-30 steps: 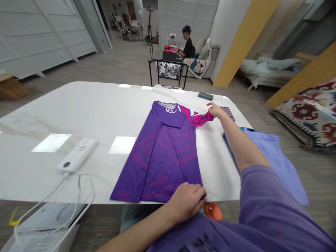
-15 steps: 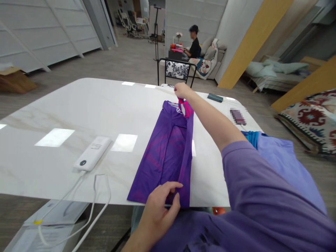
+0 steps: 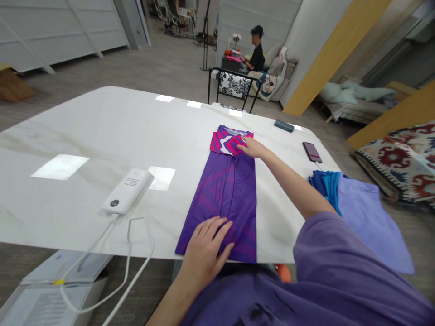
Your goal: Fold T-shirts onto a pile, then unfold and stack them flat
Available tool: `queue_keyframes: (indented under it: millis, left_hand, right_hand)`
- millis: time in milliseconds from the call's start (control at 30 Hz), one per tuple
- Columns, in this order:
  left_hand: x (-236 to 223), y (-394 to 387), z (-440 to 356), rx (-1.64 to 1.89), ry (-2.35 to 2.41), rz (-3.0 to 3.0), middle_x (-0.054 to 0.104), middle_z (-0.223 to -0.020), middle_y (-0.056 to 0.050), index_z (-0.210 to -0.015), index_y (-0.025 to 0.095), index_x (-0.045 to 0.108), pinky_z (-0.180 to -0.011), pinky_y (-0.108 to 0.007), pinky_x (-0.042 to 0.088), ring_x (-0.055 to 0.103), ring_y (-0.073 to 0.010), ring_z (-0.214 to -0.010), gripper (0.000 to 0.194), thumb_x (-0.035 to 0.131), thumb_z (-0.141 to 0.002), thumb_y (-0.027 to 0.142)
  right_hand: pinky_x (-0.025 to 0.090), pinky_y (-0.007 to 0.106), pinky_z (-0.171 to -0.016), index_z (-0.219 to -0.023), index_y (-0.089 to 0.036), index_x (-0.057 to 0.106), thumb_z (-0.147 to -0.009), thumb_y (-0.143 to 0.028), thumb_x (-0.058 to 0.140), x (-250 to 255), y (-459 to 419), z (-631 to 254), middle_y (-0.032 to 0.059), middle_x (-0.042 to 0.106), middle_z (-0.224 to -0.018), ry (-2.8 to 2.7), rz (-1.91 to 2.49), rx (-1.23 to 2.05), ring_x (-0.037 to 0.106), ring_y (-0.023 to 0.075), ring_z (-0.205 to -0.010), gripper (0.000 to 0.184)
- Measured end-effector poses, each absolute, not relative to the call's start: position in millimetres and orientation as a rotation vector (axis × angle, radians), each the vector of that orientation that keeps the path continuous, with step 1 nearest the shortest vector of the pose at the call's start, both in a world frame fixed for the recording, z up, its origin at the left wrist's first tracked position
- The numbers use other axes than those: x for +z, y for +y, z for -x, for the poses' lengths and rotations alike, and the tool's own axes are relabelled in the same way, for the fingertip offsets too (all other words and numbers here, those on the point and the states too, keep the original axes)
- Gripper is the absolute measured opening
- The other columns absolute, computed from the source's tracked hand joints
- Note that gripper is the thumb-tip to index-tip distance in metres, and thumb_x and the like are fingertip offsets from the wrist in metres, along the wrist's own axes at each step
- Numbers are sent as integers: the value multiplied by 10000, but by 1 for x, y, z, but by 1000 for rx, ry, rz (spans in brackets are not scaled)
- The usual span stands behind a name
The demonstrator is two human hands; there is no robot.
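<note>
A purple shirt (image 3: 224, 190) lies on the white table as a long folded strip, its hem at the near edge. Across its far end a pink and purple striped sleeve (image 3: 226, 142) is laid flat below the collar. My left hand (image 3: 209, 240) rests on the near end of the shirt, fingers stretched out and palm down. At the far end my right hand (image 3: 251, 147) touches the sleeve's right part with extended fingers, gripping nothing.
A white power bank (image 3: 127, 191) with a cable lies left on the table (image 3: 112, 122). At right are a phone (image 3: 311, 152), a dark green case (image 3: 284, 126) and folded blue and lilac clothes (image 3: 360, 203). A chair (image 3: 234, 86) stands beyond; a person (image 3: 257, 54) sits further back.
My right hand has let go of the sleeve and come down onto it; the sleeve now lies flat across the shirt. My left hand has flattened on the near end.
</note>
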State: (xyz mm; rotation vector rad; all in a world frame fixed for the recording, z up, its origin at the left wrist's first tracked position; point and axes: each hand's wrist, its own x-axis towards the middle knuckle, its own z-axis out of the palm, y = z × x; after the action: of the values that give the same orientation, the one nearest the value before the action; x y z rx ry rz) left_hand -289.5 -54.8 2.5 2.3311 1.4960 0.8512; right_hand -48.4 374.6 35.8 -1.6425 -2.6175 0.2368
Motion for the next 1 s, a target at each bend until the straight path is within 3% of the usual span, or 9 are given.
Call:
queue_keyframes:
  millis: [100,300,600,767,1000]
  left_hand:
    - [-11,-46,299,762,1586,-2441,582,-1769,-108,-1739,260,552,-1371,-587,457,500,-356,-1684,634,675,-1136,410]
    - [-31,-51,310,609,1714,-2514,446,-1862,-129,-1806,239,475,-1395,-626,421,422,-395,-1739,755,641,-1139,549]
    - [-37,-53,307,568,1739,-2585,463,-1850,-154,-1798,228,493,-1400,-625,410,439,-396,-1730,742,615,-1146,560]
    - [-35,-53,307,587,1733,-2612,489,-1832,-172,-1785,223,513,-1378,-631,430,469,-403,-1710,735,637,-1136,545]
    - [-28,-53,305,558,1748,-2596,476,-1844,-152,-1777,232,524,-1369,-596,434,461,-390,-1716,732,654,-1128,543]
  right_hand:
    - [362,517,-1432,-1862,-177,361,-1164,-754,415,9,326,2,152,376,-1885,-2595,1693,256,410,348,-1741,907]
    - [150,627,-1488,-1875,-195,341,-1165,-787,270,-10,261,-24,118,245,-1930,-2592,1775,204,247,353,-1808,927]
    - [101,584,-1502,-1896,-223,283,-1149,-810,357,-4,228,-2,105,200,-1940,-2578,1547,348,205,318,-1823,953]
    - [160,550,-1494,-1897,-212,273,-1178,-752,308,3,296,32,107,183,-1944,-2427,1589,458,185,293,-1828,900]
    - [78,587,-1483,-1887,-136,267,-1188,-740,251,5,380,46,189,137,-1943,-2347,1875,452,147,328,-1831,924]
